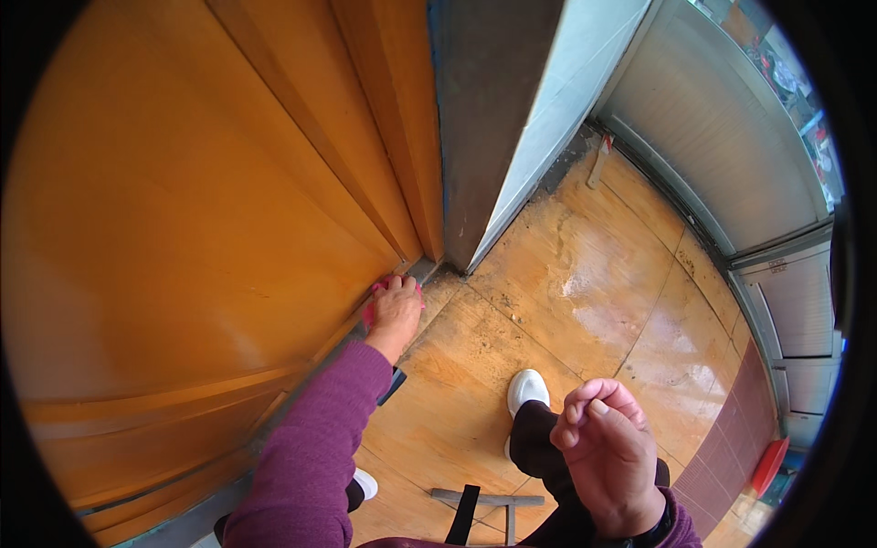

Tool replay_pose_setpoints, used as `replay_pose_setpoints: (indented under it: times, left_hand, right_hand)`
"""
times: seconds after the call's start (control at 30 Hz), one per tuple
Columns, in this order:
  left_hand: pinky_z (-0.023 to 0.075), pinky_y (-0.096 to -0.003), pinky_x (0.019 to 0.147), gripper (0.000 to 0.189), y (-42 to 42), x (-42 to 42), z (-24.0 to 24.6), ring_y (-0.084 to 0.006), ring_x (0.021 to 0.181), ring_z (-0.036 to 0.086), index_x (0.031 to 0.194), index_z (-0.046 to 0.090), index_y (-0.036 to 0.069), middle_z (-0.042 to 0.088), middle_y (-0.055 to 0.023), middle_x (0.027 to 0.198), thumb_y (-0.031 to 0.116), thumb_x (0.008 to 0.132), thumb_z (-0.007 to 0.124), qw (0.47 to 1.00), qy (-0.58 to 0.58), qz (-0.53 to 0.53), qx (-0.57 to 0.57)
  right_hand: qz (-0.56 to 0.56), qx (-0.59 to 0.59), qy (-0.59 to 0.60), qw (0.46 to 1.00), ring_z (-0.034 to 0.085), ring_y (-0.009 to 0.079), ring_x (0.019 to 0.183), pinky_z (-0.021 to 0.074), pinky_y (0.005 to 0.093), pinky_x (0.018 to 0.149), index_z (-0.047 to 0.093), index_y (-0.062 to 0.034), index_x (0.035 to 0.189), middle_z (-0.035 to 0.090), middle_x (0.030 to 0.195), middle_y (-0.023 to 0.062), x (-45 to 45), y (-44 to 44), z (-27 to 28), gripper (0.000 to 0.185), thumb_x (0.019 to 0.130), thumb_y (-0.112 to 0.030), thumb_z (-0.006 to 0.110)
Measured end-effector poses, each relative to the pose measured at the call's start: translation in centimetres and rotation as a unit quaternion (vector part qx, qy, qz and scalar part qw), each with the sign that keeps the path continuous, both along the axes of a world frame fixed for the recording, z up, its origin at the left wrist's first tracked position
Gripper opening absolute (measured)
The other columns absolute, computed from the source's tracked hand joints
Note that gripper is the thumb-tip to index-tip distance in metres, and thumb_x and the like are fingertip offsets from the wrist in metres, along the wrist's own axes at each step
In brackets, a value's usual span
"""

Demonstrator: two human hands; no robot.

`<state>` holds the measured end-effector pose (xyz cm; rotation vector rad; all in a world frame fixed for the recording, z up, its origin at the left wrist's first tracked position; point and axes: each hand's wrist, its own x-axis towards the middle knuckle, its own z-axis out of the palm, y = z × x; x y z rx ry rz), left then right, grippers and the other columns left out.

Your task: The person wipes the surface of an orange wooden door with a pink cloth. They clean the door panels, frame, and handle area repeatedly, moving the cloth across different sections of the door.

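My left hand (399,306) presses a bunched pink cloth (368,315) down at the foot of an orange wooden door (205,205), close to the door frame's lower corner. The cloth is mostly hidden under the palm and fingers. My right hand (606,445) is raised over my right leg, palm up, its fingers curled towards the thumb; nothing shows in it. Dirt and dark stains mark the tiled floor (507,315) beside the frame.
The edge of a grey wall (493,123) juts out beside the door frame. A scraper-like tool (599,162) lies near metal-framed panels (712,130). A red plastic object (771,467) is at the lower right. A wooden stool or frame (488,498) stands below, near my white shoes (528,391).
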<state>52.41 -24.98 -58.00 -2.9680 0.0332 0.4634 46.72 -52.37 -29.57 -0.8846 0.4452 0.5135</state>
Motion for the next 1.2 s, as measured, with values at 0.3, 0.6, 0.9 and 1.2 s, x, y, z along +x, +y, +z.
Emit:
replay_pose_setpoints:
  times: [0.3, 0.6, 0.9, 1.2]
  left_hand:
    - [0.0437, -0.0407, 0.093, 0.051, -2.6, 0.8, 22.7, -0.036, 0.108, 0.05, 0.128, 0.057, 0.005, 0.048, -0.0191, 0.123, 0.001, 0.078, 0.069, 0.835, -0.523, -0.029, -0.171]
    - [0.0472, -0.0439, 0.079, 0.035, -2.6, 6.3, 18.8, -0.0355, 0.096, 0.052, 0.117, 0.06, 0.014, 0.05, -0.0189, 0.116, 0.018, 0.083, 0.07, 0.793, -0.599, 0.02, -0.114]
    - [0.0462, -0.0457, 0.08, 0.037, -3.7, 5.1, 3.2, -0.0378, 0.093, 0.054, 0.102, 0.059, 0.004, 0.055, -0.0221, 0.105, 0.034, 0.084, 0.071, 0.758, -0.402, 0.277, -0.433]
    - [0.0463, -0.0428, 0.078, 0.037, -2.2, 1.5, -5.4, -0.0262, 0.103, 0.048, 0.115, 0.061, 0.011, 0.051, -0.005, 0.125, 0.018, 0.079, 0.063, 0.971, -0.23, -0.063, -0.015]
  right_hand:
    - [0.007, 0.064, -0.015, 0.998, 0.054, 0.0175, 0.073, 0.0472, 0.0287, 0.071, 0.057, -0.0015, 0.102, 0.06, 0.087, 0.0085, -0.7, -1.8, 1.6, 0.009, 0.094, -0.006, 0.054]
    - [-0.008, 0.05, -0.024, 0.998, 0.054, 0.0187, 0.073, 0.0448, 0.0312, 0.07, 0.056, -0.0029, 0.102, 0.06, 0.087, 0.0088, -0.6, -2.4, 1.0, 0.01, 0.093, -0.007, 0.055]
    - [-0.015, -0.025, 0.002, 1.0, 0.054, 0.0189, 0.069, 0.043, 0.0315, 0.067, 0.056, -0.0035, 0.102, 0.059, 0.087, 0.0096, 0.7, -1.6, -0.7, 0.011, 0.093, -0.01, 0.055]
    - [-0.016, -0.064, 0.013, 0.998, 0.055, 0.0175, 0.066, 0.0458, 0.0313, 0.065, 0.055, -0.0036, 0.102, 0.059, 0.085, 0.0091, 0.9, -0.9, -1.2, 0.012, 0.092, -0.01, 0.057]
